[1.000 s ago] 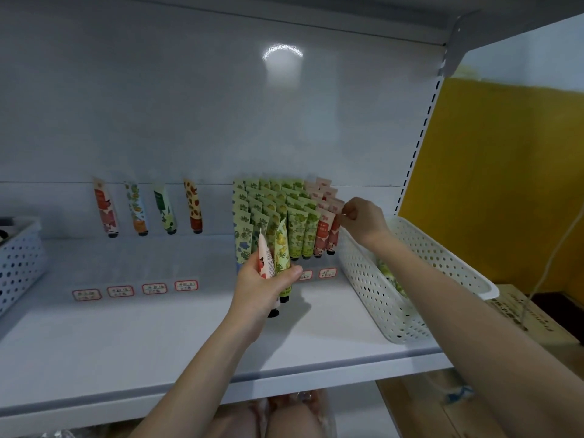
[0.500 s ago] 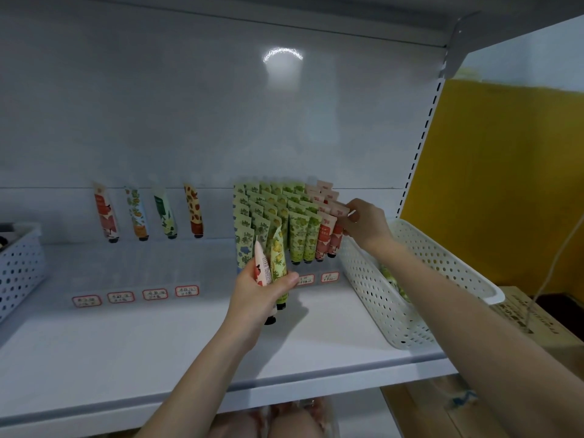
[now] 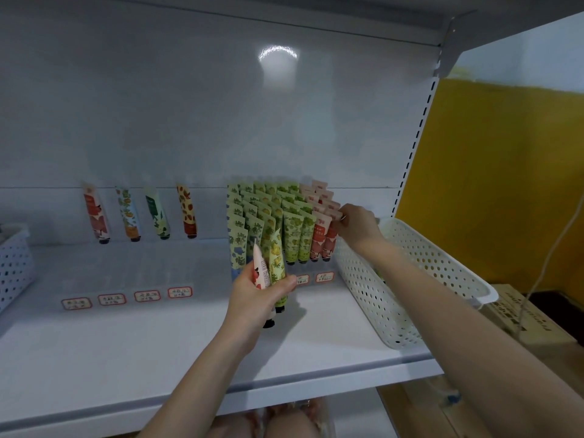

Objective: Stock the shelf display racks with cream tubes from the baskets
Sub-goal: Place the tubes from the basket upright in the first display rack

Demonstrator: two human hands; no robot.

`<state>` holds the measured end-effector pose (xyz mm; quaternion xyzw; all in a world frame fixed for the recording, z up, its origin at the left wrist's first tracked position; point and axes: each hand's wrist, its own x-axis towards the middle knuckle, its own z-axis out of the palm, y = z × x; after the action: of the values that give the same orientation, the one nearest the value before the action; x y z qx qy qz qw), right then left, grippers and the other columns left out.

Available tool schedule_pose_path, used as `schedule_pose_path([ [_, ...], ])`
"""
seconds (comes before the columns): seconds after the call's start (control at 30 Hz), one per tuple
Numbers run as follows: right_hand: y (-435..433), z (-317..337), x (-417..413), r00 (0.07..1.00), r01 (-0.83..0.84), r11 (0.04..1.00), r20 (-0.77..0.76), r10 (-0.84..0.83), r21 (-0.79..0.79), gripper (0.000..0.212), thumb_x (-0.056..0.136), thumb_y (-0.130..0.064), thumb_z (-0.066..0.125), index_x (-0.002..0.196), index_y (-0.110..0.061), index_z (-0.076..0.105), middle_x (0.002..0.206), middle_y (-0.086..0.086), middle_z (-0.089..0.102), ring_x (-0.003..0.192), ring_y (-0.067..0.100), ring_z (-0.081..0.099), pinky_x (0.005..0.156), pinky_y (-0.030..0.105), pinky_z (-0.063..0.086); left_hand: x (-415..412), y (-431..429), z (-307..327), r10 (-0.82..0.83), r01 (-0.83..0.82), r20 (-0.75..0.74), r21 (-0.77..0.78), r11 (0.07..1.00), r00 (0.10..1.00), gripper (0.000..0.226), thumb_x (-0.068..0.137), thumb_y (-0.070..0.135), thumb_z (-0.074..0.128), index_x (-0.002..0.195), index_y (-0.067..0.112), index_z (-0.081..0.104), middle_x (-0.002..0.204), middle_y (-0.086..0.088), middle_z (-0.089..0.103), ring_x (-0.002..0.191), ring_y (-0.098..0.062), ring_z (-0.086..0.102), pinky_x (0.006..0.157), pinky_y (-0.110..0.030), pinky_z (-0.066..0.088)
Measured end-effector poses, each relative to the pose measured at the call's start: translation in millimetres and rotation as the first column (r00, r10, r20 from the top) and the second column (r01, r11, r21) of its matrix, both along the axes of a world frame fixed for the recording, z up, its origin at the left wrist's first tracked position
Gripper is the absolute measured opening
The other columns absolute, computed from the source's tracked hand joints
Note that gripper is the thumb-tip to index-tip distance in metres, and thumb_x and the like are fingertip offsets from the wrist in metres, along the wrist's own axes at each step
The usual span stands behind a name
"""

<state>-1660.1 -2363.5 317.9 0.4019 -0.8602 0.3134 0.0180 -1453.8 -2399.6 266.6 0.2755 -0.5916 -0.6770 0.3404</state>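
Note:
My left hand (image 3: 257, 295) grips two cream tubes upright in front of the rack: a pink-and-red tube (image 3: 261, 270) and a yellow-green tube (image 3: 275, 260), caps down. My right hand (image 3: 358, 224) pinches the top of a pink tube (image 3: 331, 230) in the rightmost row of the clear display rack (image 3: 313, 276). That rack holds several rows of green and pink tubes (image 3: 278, 216). A white perforated basket (image 3: 410, 279) stands just right of the rack, under my right forearm; its contents are mostly hidden.
Left of the full rack, single tubes (image 3: 140, 213) lean in an almost bare rack with red-bordered labels (image 3: 126, 298). Another white basket (image 3: 14, 263) sits at the shelf's left edge. A yellow wall and a cardboard box (image 3: 531, 314) lie right of the shelf upright.
My right hand has stayed at the rightmost pink row, shifting slightly along the tube tops. The left hand with its two tubes has barely moved.

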Motion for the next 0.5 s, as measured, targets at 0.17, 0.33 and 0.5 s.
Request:
schedule_pose_path([
  [0.17,-0.2,0.0,1.4,1.000,0.008,1.000,0.006,-0.008,0.005,0.019,0.092,-0.008,0.047,0.104,0.001,0.059,0.101,0.016,0.064,0.079,0.020,0.051,0.049,0.016,0.030,-2.1,3.2,2.6,0.001,-0.001,-0.010,0.013,1.000,1.000,0.030,0.077,0.012,0.074,0.090,0.029,0.053,0.096,-0.002,0.065,0.091,-0.021,0.061,0.073,-0.027,0.050],
  [0.33,0.9,0.3,5.0,0.998,0.018,1.000,0.052,-0.017,-0.018,0.020,0.093,-0.007,0.048,0.108,0.001,0.058,0.104,0.018,0.065,0.094,0.030,0.061,0.068,0.026,0.041,-1.2,4.0,5.7,-0.018,0.018,-0.003,0.000,1.000,1.000,0.028,0.078,0.014,0.073,0.093,0.029,0.054,0.102,-0.006,0.066,0.099,-0.026,0.063,0.082,-0.032,0.050],
  [0.5,1.0,-0.3,6.0,0.996,0.019,0.999,0.091,-0.016,-0.035,0.022,0.093,-0.008,0.049,0.111,0.001,0.056,0.106,0.019,0.064,0.095,0.030,0.061,0.067,0.025,0.042,2.8,4.1,9.2,-0.040,0.040,-0.010,0.017,0.999,0.999,0.026,0.080,0.018,0.071,0.099,0.024,0.055,0.105,-0.011,0.066,0.098,-0.025,0.062,0.070,-0.028,0.047],
])
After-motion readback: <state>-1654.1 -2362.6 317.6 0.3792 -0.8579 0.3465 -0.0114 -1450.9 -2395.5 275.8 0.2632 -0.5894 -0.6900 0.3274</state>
